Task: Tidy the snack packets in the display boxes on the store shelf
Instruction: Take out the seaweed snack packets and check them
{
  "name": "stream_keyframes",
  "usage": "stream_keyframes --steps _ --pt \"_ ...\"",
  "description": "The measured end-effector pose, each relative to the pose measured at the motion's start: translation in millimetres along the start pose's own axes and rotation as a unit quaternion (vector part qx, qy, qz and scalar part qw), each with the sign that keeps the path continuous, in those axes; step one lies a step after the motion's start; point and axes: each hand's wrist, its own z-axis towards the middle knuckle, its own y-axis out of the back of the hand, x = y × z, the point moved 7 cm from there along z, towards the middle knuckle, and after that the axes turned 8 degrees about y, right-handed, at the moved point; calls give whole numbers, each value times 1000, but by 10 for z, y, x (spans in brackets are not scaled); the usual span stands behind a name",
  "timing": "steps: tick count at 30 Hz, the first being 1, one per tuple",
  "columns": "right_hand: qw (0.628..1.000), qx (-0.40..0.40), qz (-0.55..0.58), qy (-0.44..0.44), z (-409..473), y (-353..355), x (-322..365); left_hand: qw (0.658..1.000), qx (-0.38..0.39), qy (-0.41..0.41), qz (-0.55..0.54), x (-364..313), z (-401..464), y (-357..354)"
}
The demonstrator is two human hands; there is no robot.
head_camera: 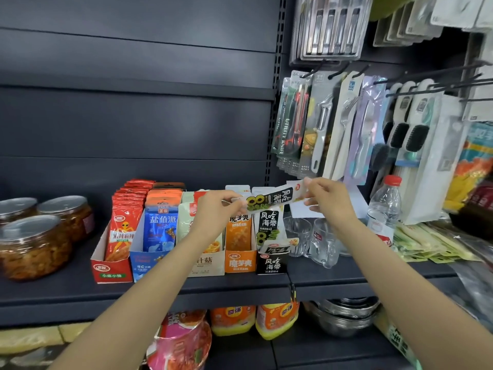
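I see both hands up over the display boxes, pinching one black-and-white snack packet [272, 199] sideways between them: the left hand [213, 209] grips its left end, the right hand [326, 198] its right end. It hangs above the black display box [271, 263], apparently clear of the packets there. Glass cups [297, 235] stand just right; the shelf [186, 285] front edge is bare.

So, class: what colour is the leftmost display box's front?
Red cardboard display box, green label; head view.
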Motion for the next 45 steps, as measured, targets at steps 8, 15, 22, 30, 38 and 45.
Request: stream_keyframes --steps 8,15,22,30,38,45 --pt "990 46 127 -50 -215 -129 24 995 -16 12 -94 -44 -214 171" --pt "994 57 97 8 -249 -20 204 997 -47 10 -65 -137 -245 175" --pt "995 51 57 65 -379 187 185 993 -8 -2 -120 -215 -332 69" --pt "990 45 131 35 -468 187 103 991 -1 24 -132 -88 -373 65" --pt "993 -7 10 120 -468 113 249 982 40 81 -167 28 -266 122" --pt "978 -4 -81 190 -215 94 481 994 35 70 -75 54 -107 39"
